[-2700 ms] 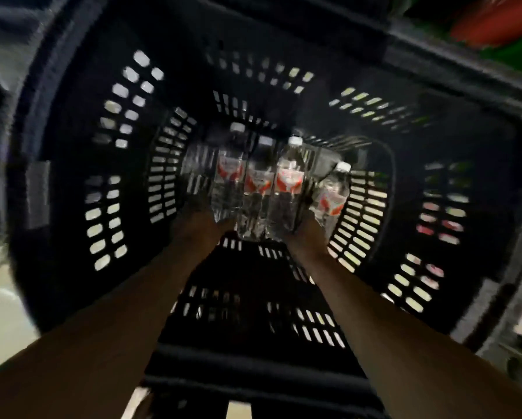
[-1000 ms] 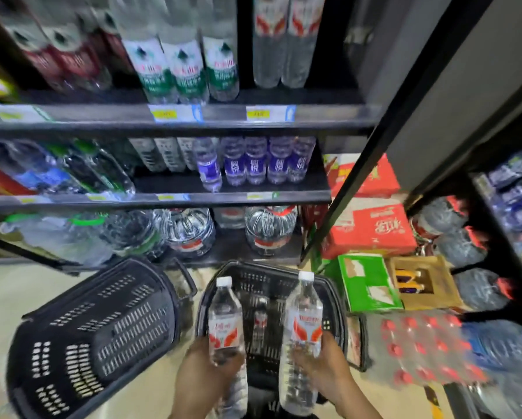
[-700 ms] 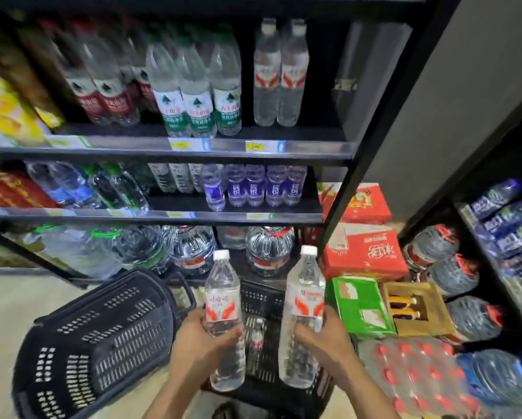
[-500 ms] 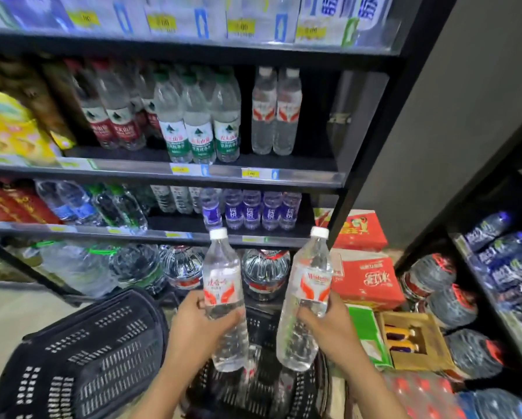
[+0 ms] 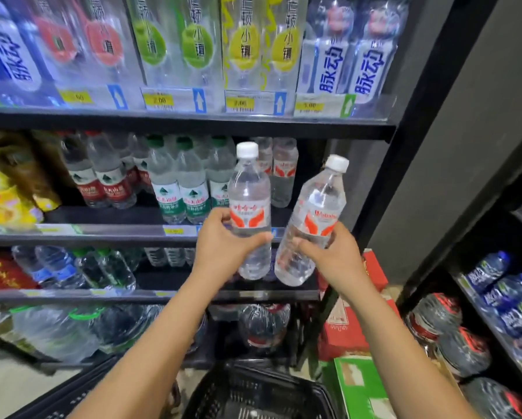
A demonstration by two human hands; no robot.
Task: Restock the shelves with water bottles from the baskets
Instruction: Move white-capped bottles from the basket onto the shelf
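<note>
Gripping one clear water bottle apiece, both hands are raised in front of the middle shelf [image 5: 102, 231]. The left hand [image 5: 223, 247] curls its fingers round the lower half of the left bottle [image 5: 249, 204], which stands upright, while the right hand [image 5: 332, 257] clasps the right bottle [image 5: 312, 219], tilted to the right and just beside the other. Behind them, at the far right of that shelf, stand two matching shelved bottles [image 5: 281, 173] next to green-labelled bottles [image 5: 190, 184], and a black basket [image 5: 253, 391] sits near, low on the floor.
</note>
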